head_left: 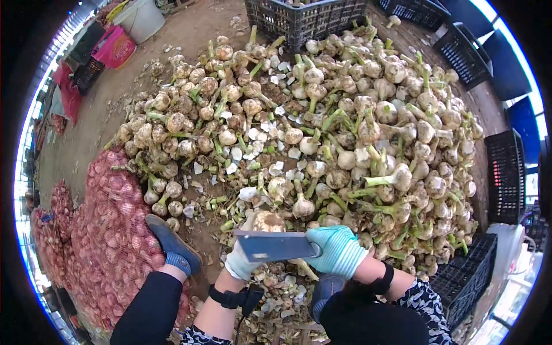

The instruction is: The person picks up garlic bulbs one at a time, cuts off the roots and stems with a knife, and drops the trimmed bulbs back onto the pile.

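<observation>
Head view: what are the fingers on?

The left hand [241,263], in a white glove, has its fingers closed on a garlic bulb [268,221] at near centre, though the blade partly hides the grip. The right hand [340,252], in a teal glove, is wrapped tight on the handle end of a cleaver [273,246]. Its flat blade points left, just in front of the bulb.

How would that bulb handle?

Light and firm, I'd judge, with dry papery skin that flakes and could slip. The green stalks look stiffer. It is best held round the body of the bulb, with the fingers kept clear of the edge.

And around them?

Peel scraps [270,167] and cut stalks lie on the dirt ground [190,34], and a blue shoe [172,244] is to the left. The big garlic pile [368,121] spreads far and right. Red mesh sacks [109,230] lie near left, and black crates [305,20] stand at the far edge and on the right.
</observation>
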`<state>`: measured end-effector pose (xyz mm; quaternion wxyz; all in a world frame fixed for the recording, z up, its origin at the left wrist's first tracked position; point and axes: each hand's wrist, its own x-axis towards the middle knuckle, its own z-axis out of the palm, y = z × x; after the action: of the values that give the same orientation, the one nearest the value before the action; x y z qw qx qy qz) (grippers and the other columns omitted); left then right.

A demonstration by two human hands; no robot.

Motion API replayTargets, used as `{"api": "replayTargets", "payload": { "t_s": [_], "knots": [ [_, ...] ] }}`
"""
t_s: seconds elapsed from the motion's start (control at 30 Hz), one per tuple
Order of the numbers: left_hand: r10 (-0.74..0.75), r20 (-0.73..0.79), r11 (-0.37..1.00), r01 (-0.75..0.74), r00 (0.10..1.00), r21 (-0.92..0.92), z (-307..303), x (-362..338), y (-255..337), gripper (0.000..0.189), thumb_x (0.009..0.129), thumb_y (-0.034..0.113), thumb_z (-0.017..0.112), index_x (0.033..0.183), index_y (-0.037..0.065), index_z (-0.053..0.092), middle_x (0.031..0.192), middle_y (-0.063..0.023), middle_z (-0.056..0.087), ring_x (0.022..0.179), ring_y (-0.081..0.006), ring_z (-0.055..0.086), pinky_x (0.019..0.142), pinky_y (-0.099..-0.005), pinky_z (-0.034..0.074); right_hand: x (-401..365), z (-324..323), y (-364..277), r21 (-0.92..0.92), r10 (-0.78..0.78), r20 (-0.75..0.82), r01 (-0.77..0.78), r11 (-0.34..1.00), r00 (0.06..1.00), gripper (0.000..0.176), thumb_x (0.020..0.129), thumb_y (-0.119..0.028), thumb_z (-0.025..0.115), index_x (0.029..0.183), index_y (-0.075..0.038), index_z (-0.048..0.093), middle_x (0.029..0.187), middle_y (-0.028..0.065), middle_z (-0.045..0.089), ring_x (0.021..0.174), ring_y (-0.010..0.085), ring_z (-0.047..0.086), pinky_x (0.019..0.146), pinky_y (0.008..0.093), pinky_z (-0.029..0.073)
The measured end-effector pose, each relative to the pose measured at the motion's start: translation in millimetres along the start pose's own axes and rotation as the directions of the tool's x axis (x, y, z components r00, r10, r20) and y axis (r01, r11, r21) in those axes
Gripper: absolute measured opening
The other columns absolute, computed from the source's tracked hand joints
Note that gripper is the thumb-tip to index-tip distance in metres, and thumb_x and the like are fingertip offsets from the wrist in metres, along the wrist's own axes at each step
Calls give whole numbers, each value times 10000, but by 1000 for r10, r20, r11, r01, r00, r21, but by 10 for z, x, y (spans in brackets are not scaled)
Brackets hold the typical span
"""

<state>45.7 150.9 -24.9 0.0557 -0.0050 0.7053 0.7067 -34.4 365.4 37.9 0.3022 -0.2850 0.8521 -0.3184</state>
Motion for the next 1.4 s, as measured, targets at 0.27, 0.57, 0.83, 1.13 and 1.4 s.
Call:
{"api": "replayTargets", "payload": {
  "t_s": [0.27, 0.57, 0.83, 1.13, 1.4],
  "knots": [
    [-190, -142, 955, 216, 972, 202, 3, -137, 136, 759, 693, 156, 747, 1296, -34, 329, 864, -72, 643, 832, -144, 625, 764, -298, 506, 21, -110, -297, -149, -8, 184, 36, 988, 983, 148, 700, -187, 587, 801, -78, 596, 739, 134, 625, 719, 330, 620, 651, 429, 488],
    [-468, -33, 847, 438, 883, -302, 227, 145, 573, 494, 721, 29, 676, 1177, -2, 486, 997, -65, 608, 900, -163, 587, 802, -279, 469, 156, -9, 87, 496, 259, 259, -359, 791, 930, 368, 733, -346, 704, 870, -8, 651, 585, 38, 563, 559, 78, 472, 530, 281, 423],
    [-653, -45, 600, 480, 756, -640, 211, 124, 624, 295, 786, 13, 603, 1076, -2, 551, 813, -54, 594, 637, -146, 568, 565, -255, 472, 115, 126, 165, 743, 361, 214, -391, 543, 908, 287, 772, -305, 720, 817, -29, 653, 602, -45, 533, 553, 35, 444, 505, 223, 392],
    [-335, -134, 941, 338, 933, -6, 361, 113, 575, 453, 741, 40, 622, 1167, -53, 498, 1025, -97, 615, 917, -207, 600, 810, -315, 491, 134, 200, 195, 931, 368, 86, -206, 301, 926, 351, 823, -285, 675, 1061, -31, 632, 760, 12, 621, 614, 84, 552, 547, 249, 464],
    [-570, 424, 302, 660, 703, -688, 178, 29, 625, 398, 829, 129, 442, 1155, -97, 474, 916, -212, 627, 691, -278, 637, 636, -372, 531, 92, 65, 221, 924, 299, 141, -234, 303, 944, 428, 835, -320, 653, 1149, -35, 594, 757, -5, 606, 674, 86, 556, 615, 235, 457]
  ]
}}
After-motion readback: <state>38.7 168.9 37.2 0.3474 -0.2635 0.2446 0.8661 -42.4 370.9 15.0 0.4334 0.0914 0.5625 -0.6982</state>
